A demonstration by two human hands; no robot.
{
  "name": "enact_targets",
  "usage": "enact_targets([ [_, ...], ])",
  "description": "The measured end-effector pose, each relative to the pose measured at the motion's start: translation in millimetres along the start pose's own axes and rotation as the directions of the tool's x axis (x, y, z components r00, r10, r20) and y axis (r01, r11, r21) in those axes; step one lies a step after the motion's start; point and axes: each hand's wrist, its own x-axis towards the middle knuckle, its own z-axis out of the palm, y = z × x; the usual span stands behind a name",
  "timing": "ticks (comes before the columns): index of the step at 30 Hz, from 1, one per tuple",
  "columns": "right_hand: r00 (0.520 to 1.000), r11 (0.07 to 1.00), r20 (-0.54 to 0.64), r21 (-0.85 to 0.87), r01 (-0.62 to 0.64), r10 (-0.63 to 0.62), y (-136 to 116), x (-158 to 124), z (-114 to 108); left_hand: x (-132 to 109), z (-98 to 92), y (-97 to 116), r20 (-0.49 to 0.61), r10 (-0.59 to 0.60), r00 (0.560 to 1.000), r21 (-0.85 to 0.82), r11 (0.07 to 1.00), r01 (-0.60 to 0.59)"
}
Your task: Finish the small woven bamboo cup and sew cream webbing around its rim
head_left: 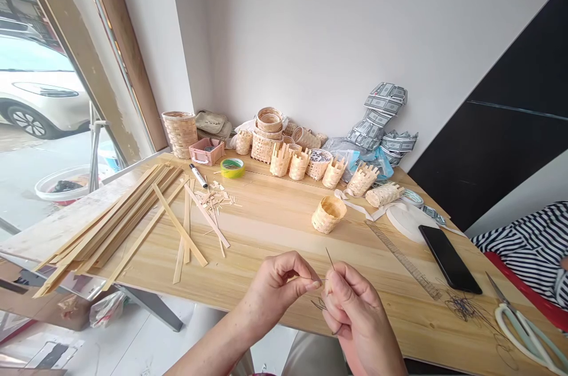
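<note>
My left hand and my right hand meet over the front edge of the pine table. Their fingertips pinch a small pale sliver, probably bamboo, though my fingers hide most of it. A thin dark wire rises from my right fingers, and a dark loop of it hangs below my hands. A small woven bamboo basket stands on the table beyond my hands, apart from them.
Long bamboo strips and shavings lie to the left. Several woven baskets line the back. On the right are a phone, a ruler, tangled wire and scissors. A person's striped sleeve shows at right.
</note>
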Motion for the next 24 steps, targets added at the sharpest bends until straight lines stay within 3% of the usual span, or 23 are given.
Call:
enact_targets([
  [15, 0.998, 0.999, 0.062, -0.044, -0.007, 0.009, -1, 4, -6, -1, -3.9, -2, 0.044, 0.109, 0.993, 0.302, 0.946, -0.117],
  [24, 0.999, 1.0, -0.036, -0.002, -0.001, 0.001, -5, -1, 4, -1, -3.9, -1, 0.092, 0.115, 0.989, 0.146, 0.981, -0.128],
])
